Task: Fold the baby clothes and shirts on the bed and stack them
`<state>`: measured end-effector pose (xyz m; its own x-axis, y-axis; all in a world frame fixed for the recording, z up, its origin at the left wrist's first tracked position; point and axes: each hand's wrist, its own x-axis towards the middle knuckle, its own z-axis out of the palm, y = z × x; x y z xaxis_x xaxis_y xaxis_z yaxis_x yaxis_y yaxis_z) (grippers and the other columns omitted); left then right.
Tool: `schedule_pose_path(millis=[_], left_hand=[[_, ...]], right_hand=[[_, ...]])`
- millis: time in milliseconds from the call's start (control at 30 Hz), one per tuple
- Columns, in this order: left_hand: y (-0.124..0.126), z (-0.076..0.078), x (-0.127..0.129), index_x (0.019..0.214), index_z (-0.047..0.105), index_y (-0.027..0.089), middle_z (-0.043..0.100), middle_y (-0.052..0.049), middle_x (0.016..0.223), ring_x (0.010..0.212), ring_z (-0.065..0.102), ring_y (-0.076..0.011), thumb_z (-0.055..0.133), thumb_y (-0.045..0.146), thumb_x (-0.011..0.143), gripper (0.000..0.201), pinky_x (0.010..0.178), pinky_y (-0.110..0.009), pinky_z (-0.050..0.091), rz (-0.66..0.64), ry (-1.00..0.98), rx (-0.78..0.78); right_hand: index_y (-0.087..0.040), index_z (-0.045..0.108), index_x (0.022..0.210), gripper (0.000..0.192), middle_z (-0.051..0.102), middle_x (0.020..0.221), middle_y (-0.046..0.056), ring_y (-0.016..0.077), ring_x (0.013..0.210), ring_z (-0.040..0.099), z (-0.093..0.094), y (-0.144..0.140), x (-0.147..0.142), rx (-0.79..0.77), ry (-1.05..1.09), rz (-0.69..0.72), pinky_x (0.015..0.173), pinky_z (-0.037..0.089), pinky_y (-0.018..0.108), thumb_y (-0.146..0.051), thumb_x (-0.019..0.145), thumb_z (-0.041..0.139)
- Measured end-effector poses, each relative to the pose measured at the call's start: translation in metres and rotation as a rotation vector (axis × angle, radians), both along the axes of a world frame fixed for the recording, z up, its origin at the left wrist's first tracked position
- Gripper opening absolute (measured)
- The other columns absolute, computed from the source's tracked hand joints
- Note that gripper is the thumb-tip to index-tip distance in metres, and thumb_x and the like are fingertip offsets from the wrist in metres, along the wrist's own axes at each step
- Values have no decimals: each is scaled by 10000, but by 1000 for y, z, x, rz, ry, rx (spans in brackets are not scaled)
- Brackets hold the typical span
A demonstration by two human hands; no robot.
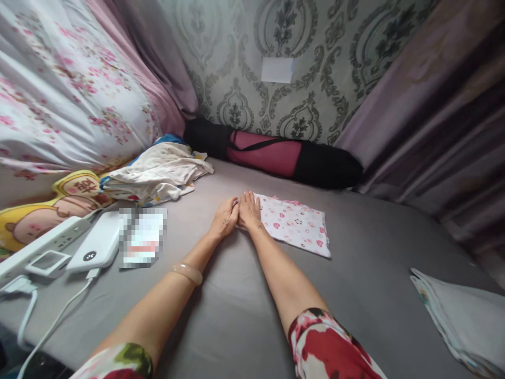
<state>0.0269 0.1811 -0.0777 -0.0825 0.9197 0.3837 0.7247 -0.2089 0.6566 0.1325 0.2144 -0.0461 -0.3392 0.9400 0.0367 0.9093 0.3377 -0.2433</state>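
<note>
A folded white cloth with small pink and red prints (298, 223) lies flat on the grey bed sheet (236, 295). My right hand (249, 209) rests palm down on the cloth's left edge, fingers together. Right beside it and touching it, my left hand (225, 216) presses flat on the sheet at the cloth's left end. A pale bangle (188, 272) sits on my left wrist. Neither hand grips anything.
A heap of white clothes (158, 176) lies at the back left. A black and pink rolled bag (276, 153) lies along the wall. A white power bank (97, 246) and power strip (43, 242) sit at left. Folded cloths (461, 316) are stacked at right.
</note>
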Motion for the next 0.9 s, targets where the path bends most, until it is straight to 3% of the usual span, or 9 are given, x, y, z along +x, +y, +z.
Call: schedule_pose_path(millis=[100, 233, 333, 467, 600, 700, 800, 900], left_hand=[[-3, 1, 2, 1342, 501, 126, 568, -152, 1363, 1291, 495, -245, 284, 340, 992, 464, 1101, -421, 364, -54, 89, 31], [-12, 7, 10, 1374, 501, 158, 529, -121, 1432, 1395, 390, -248, 294, 371, 1002, 476, 1157, -441, 265, -164, 255, 47], [-17, 10, 14, 1373, 523, 206, 513, -96, 1457, 1421, 363, -235, 328, 384, 1003, 454, 1189, -459, 174, -263, 339, 55], [-19, 10, 13, 1347, 559, 238, 544, -79, 1430, 1399, 404, -221, 341, 396, 1002, 437, 1198, -465, 147, -371, 389, 24], [-17, 7, 10, 1353, 555, 234, 531, -82, 1442, 1398, 403, -228, 362, 409, 994, 444, 1194, -478, 152, -410, 448, 0], [-14, 4, 8, 1359, 550, 241, 505, -73, 1467, 1417, 371, -228, 347, 425, 996, 456, 1196, -477, 149, -414, 480, -6], [-14, 3, 8, 1367, 544, 249, 493, -62, 1478, 1424, 359, -224, 332, 443, 997, 468, 1199, -466, 144, -414, 498, -12], [-16, 7, 9, 1371, 538, 246, 498, -62, 1474, 1418, 369, -227, 321, 452, 996, 479, 1195, -470, 148, -412, 516, -32]], right_hand=[[-81, 276, 1529, 563, 212, 1620, 116, 198, 1494, 156, 18, -5, 14, -4, 89, -16, 1192, 120, 379, -253, 997, 205], [-76, 293, 1525, 560, 214, 1616, 133, 217, 1500, 131, 32, -15, 52, 42, 70, -97, 1198, 59, 416, -266, 1003, 220], [-34, 272, 1526, 603, 226, 1606, 156, 236, 1500, 125, 19, -14, 79, 20, 19, -175, 1199, 31, 425, -355, 1017, 220], [-33, 212, 1544, 649, 203, 1615, 137, 231, 1500, 114, -2, -4, 92, -15, -7, -201, 1200, 35, 416, -414, 1019, 203], [-59, 240, 1542, 636, 203, 1616, 134, 224, 1497, 140, 10, -5, 105, -64, 22, -159, 1197, 74, 399, -412, 1021, 149], [-50, 265, 1532, 628, 209, 1610, 157, 243, 1496, 148, 20, -11, 133, -13, 10, -231, 1195, 69, 418, -400, 1020, 164], [-3, 278, 1516, 645, 221, 1598, 195, 280, 1492, 150, 12, -15, 164, 43, -37, -347, 1194, 63, 439, -408, 1017, 214], [4, 299, 1506, 639, 267, 1584, 197, 287, 1479, 192, 0, -17, 181, 61, -73, -376, 1194, 86, 431, -402, 1016, 243]])
